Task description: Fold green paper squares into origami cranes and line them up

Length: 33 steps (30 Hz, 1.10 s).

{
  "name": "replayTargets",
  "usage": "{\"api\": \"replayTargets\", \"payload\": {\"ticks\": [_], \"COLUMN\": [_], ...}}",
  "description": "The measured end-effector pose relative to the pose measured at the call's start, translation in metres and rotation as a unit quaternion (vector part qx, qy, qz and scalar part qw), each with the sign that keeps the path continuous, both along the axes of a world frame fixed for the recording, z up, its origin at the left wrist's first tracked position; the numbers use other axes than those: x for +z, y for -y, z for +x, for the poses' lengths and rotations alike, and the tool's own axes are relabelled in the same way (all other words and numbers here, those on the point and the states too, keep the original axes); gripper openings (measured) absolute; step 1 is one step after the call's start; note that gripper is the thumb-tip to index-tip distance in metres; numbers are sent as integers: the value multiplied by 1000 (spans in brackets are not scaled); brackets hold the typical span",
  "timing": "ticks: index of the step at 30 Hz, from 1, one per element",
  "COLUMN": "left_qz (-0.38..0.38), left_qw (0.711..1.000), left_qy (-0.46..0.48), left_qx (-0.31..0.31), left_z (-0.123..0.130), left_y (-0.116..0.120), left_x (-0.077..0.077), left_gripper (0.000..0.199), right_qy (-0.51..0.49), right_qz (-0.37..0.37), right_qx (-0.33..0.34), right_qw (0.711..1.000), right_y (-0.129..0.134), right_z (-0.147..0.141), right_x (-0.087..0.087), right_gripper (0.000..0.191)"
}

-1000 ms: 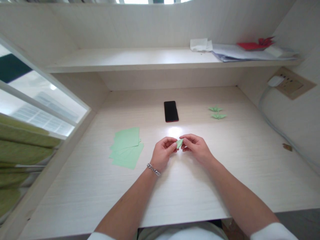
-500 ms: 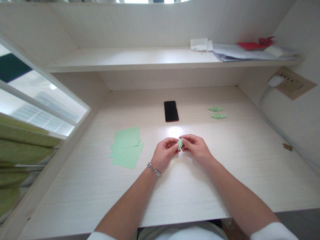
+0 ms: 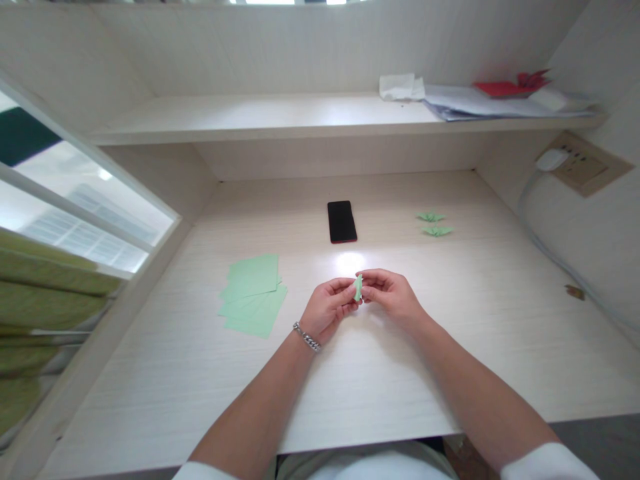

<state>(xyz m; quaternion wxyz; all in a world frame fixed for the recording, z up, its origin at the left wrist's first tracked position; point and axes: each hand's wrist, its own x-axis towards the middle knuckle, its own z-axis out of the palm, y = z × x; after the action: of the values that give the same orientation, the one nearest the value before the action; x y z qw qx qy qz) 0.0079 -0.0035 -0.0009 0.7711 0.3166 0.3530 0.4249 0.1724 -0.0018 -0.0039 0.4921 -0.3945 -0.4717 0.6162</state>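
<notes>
A small piece of folded green paper (image 3: pixel 358 288) is held upright between my two hands, above the middle of the desk. My left hand (image 3: pixel 327 308), with a chain bracelet (image 3: pixel 307 337) on its wrist, pinches it from the left with thumb and fingers. From the other side my right hand (image 3: pixel 393 293) grips its right edge, thumb and fingers closed; its fingertips are partly hidden behind the paper. Two finished green paper cranes (image 3: pixel 437 231) lie at the back right. Several flat green paper sheets (image 3: pixel 254 293) are spread in a loose pile left of my hands.
A black phone (image 3: pixel 342 221) lies beyond my hands. Papers (image 3: pixel 480 103) and a red folded paper shape (image 3: pixel 533 80) rest on the shelf (image 3: pixel 240 113). At right, a cable (image 3: pixel 545 250) runs from the wall socket (image 3: pixel 583 163) down along the desk's side.
The folded paper has turned between my fingers and now shows a narrower, more upright face. My hands have barely shifted.
</notes>
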Motion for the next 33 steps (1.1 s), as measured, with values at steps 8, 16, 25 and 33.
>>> {"api": "replayTargets", "payload": {"ticks": [8,16,25,33], "left_qz": [-26,-37,-28,-5], "left_qw": [999,999,1000,999], "left_qy": [16,26,5,-34], "left_qx": [-9,-15,-3,24], "left_z": [-2,-3,-1,1], "left_y": [0,0,1,1], "left_x": [2,1,5,2], "left_gripper": [28,29,31,33], "right_qy": [-10,-11,81,210], "right_qz": [-9,-2,50,151], "right_qx": [0,9,-29,-122], "right_qw": [1000,1000,995,958], "right_y": [0,0,5,11], "right_z": [0,0,0,-6], "right_x": [3,3,9,15], "right_gripper": [35,35,35,27]}}
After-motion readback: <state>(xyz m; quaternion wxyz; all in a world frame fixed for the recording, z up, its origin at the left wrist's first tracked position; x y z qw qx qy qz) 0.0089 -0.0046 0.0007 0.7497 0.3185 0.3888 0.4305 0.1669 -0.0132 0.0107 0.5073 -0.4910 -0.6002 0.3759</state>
